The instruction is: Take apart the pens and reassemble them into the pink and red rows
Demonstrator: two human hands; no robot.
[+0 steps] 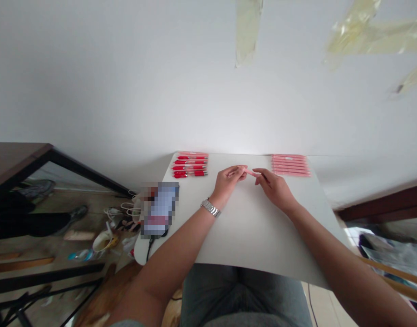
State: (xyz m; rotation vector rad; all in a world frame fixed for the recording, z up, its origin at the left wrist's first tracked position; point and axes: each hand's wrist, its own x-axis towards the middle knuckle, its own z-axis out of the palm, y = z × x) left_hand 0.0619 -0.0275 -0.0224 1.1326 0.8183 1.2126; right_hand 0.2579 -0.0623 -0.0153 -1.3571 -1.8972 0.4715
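Note:
Over the middle of the white table [242, 227], a slim pink pen [251, 172] is held between my two hands, tilted slightly down to the right. My left hand [228, 177], with a metal watch on its wrist, pinches the pen's left end. At the other end, the fingers of my right hand [272, 184] close around it. To the left lies a column of red click pens [190, 167], with pink pens among them. Several more pink pens [290, 165] lie side by side at the table's back right.
A phone [160, 211], blurred out, lies on the table's left edge with a black cable [149, 250]. The white wall [194, 81] rises directly behind the table. On the floor at left are a cup [102, 241] and a bottle [82, 255].

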